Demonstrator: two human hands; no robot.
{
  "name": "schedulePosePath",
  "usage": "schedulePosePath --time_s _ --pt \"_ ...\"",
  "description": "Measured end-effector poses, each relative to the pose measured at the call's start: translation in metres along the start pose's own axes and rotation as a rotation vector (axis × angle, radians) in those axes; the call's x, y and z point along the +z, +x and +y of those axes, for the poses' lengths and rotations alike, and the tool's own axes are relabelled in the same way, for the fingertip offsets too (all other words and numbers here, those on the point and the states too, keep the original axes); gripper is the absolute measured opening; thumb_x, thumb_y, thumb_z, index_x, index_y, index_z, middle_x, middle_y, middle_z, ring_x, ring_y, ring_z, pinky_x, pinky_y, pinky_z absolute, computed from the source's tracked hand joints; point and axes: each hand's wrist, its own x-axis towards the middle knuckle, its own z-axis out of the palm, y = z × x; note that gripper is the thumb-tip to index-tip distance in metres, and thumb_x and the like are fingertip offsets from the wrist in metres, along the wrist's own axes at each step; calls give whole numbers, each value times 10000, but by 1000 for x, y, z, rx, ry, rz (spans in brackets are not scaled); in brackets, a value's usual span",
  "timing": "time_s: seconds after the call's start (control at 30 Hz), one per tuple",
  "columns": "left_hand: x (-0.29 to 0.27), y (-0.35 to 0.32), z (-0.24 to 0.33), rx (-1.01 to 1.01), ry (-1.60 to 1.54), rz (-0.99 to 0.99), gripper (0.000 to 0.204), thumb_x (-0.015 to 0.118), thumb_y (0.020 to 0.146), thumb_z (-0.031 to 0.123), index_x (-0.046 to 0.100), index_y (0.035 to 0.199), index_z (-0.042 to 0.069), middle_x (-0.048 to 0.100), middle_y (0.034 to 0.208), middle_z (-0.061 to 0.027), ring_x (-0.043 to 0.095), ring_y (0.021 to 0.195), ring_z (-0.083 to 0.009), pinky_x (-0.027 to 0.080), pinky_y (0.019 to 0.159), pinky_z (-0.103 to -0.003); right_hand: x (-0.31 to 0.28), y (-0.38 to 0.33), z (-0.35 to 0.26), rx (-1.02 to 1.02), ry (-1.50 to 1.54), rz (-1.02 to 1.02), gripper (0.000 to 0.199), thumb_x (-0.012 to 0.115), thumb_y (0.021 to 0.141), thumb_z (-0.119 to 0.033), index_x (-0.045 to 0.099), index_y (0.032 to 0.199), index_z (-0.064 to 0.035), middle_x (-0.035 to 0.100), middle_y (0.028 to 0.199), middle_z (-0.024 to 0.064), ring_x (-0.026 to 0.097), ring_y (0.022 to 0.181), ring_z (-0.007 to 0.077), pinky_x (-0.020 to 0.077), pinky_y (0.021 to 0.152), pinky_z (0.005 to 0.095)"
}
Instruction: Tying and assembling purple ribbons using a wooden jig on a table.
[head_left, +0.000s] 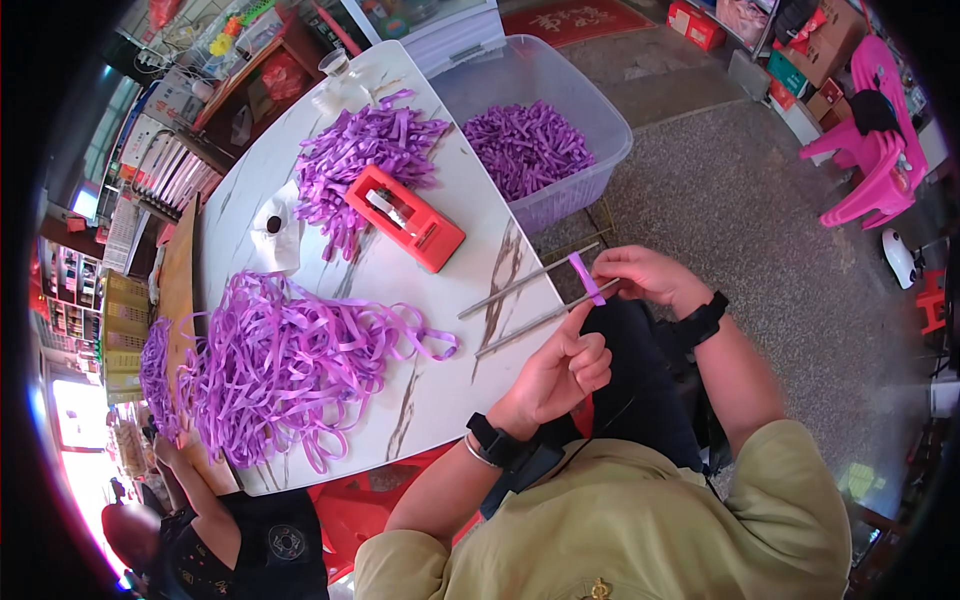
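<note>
Two thin grey metal rods [520, 328] lie side by side and stick out past the table's right edge. Near their outer ends a short purple ribbon [586, 279] spans both rods. My right hand [645, 277] pinches at the ribbon's right side, by the rod ends. Just below, my left hand [568, 370] has its index finger stretched up to the nearer rod, close to the ribbon's lower end. Its other fingers are curled in, and what they may hold is hidden. A red tape dispenser [425, 238] stands on the table beyond the rods.
Loose purple ribbon loops [290, 370] cover the left of the white marbled table [400, 440]; a bundled ribbon pile [365, 150] lies farther back. A clear plastic bin [600, 150] of ribbons stands right of the table. Another person [200, 520] sits at lower left. Pink chairs [875, 150] stand far right.
</note>
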Motion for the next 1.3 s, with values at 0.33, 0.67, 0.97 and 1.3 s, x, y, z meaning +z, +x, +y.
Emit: schedulePosePath --time_s 0.33,0.67,0.97,1.3 --pt "-2 0 0 -4 -16 8 489 361 820 78 296 1290 197 291 584 23 315 545 -100 292 533 -223 6 33 33 47 328 -257 148 581 807 -232 560 898 -116 557 753 -53 531 719 60 383 604 201" --pt "-2 1 0 -18 -33 -28 517 363 806 74 246 1292 206 286 604 17 316 552 -106 294 542 -222 13 67 68 -94 732 -634 167 539 826 -236 529 858 -73 541 759 0 530 710 113 426 693 272" --pt "-3 2 -1 -16 -34 -31 535 353 802 64 226 1301 210 289 603 13 315 552 -104 294 543 -223 15 46 51 -61 413 -122 215 513 840 -297 530 819 -84 526 760 -26 502 686 91 409 618 233" --pt "-3 -1 1 -4 -29 -35 437 355 830 70 348 1245 207 283 609 20 300 564 -104 285 551 -233 66 -24 -19 -552 -787 726 311 644 710 -351 547 664 -59 524 607 34 513 540 151 397 495 271"
